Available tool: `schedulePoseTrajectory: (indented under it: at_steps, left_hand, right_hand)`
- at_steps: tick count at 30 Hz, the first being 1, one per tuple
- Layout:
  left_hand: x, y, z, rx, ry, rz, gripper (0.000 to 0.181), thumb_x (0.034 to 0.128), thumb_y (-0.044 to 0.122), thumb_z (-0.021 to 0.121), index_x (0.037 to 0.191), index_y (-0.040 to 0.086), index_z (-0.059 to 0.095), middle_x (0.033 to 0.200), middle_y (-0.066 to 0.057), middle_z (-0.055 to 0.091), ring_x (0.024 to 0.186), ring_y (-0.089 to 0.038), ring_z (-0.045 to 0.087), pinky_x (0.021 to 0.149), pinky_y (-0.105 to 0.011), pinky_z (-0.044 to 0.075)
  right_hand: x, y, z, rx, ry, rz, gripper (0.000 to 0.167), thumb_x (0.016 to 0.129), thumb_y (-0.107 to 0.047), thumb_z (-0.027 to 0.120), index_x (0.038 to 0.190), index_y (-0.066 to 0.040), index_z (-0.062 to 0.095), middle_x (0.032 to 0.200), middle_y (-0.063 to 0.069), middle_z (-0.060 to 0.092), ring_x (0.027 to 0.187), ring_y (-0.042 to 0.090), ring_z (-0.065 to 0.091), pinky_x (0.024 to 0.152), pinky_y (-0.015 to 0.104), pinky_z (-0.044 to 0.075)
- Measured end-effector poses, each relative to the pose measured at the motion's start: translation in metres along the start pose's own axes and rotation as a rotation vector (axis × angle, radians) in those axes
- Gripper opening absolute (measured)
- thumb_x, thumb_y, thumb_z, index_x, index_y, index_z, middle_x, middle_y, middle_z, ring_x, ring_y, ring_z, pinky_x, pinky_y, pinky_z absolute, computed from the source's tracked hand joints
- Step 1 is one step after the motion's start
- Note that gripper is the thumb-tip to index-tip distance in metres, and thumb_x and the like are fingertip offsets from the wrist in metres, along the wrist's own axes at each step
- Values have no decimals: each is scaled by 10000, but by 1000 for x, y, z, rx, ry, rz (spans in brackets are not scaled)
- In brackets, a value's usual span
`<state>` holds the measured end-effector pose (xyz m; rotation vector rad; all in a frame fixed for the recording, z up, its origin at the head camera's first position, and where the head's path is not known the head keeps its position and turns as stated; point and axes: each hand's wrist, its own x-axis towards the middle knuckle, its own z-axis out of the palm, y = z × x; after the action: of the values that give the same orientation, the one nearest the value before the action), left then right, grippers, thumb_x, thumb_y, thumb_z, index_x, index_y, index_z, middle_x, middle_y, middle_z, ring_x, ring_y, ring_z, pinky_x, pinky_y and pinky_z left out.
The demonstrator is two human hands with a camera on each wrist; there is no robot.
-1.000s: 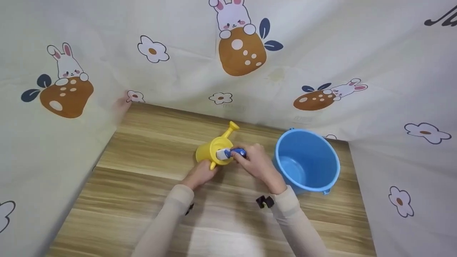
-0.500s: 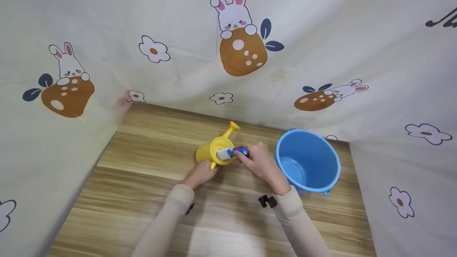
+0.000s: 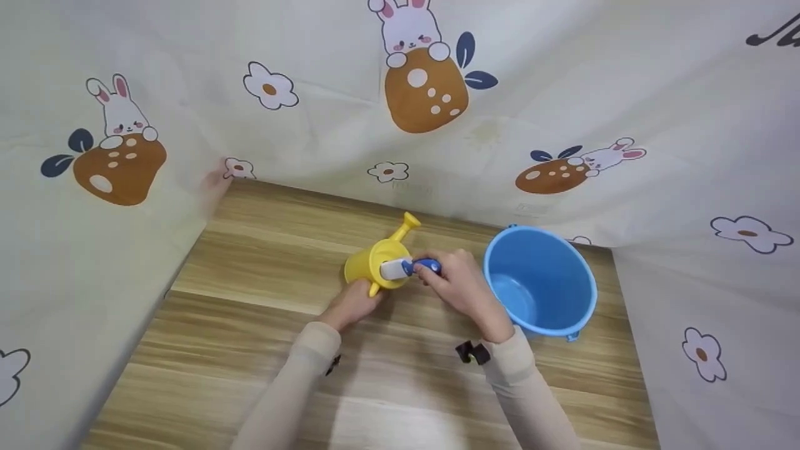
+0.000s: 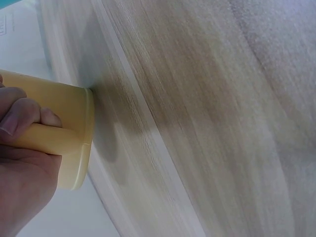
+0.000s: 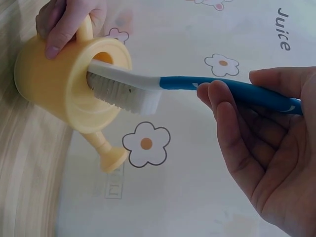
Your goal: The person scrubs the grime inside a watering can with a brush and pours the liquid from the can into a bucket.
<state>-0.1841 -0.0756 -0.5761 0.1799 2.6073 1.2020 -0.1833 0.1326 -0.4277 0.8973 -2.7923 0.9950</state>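
Observation:
My left hand grips the handle of a yellow watering can; in the left wrist view the fingers curl round that handle. The can is tilted, its mouth facing right and its spout pointing away. A scrub brush with a blue handle and white bristles is held by my right hand, thumb and fingers pinching the handle. The tip of its head lies inside the can's mouth, while most of the bristles show outside it in the right wrist view.
A blue bucket stands close to the right of my right hand, its inside visible. Wood-patterned floor lies under everything. Pale cloth walls printed with rabbits and flowers rise at the back and both sides.
My right hand has drawn the brush slightly to the right, so more of its white head shows at the can's mouth. The left hand and the can stay nearly in place.

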Motion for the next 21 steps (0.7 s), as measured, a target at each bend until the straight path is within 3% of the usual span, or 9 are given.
schedulePoseTrajectory:
  at_steps: [3, 5, 10, 13, 17, 21]
  left_hand:
    - [0, -1, -1, -24, -16, -5, 312, 981, 269, 563, 696, 186, 467, 632, 57, 440, 577, -113, 436, 563, -265, 375]
    - [1, -3, -2, -43, -11, -10, 326, 984, 275, 569, 690, 187, 457, 623, 62, 431, 571, -106, 427, 564, -256, 367]
    - [2, -6, -5, -85, 22, -9, 367, 972, 233, 589, 651, 174, 420, 586, 57, 404, 540, -105, 394, 541, -244, 337]
    - [2, -8, -6, -89, 16, -15, 370, 962, 215, 594, 643, 173, 412, 579, 56, 398, 530, -104, 387, 530, -239, 329]
    - [3, -8, -3, -80, 7, -2, 372, 965, 211, 597, 647, 178, 407, 584, 61, 386, 527, -96, 376, 528, -234, 320]
    - [4, -4, -1, -98, 10, 6, 373, 968, 214, 600, 651, 178, 408, 583, 63, 381, 523, -97, 367, 522, -237, 316]
  right_hand:
    - [0, -1, -5, 17, 3, -1, 204, 973, -198, 628, 1051, -43, 736, 728, 17, 713, 586, 24, 567, 516, 183, 432]
    - [0, -4, -15, 85, 29, -15, 187, 972, -165, 625, 1026, -21, 732, 742, 57, 725, 593, 38, 598, 529, 182, 465]
    - [-2, -24, -60, 214, 184, -68, 139, 961, -99, 613, 971, -10, 720, 754, 97, 728, 615, 125, 664, 565, 211, 524]
    - [-2, -29, -77, 183, 233, -40, 150, 968, -126, 609, 973, -22, 717, 753, 62, 725, 616, 108, 657, 572, 201, 522]
    - [-8, -18, -78, 166, 241, 38, 166, 976, -137, 609, 985, -14, 721, 763, 73, 734, 624, 72, 667, 580, 200, 539]
    - [-17, -3, -67, 142, 260, 85, 175, 979, -139, 607, 994, -4, 717, 774, 112, 742, 645, 130, 706, 583, 193, 537]
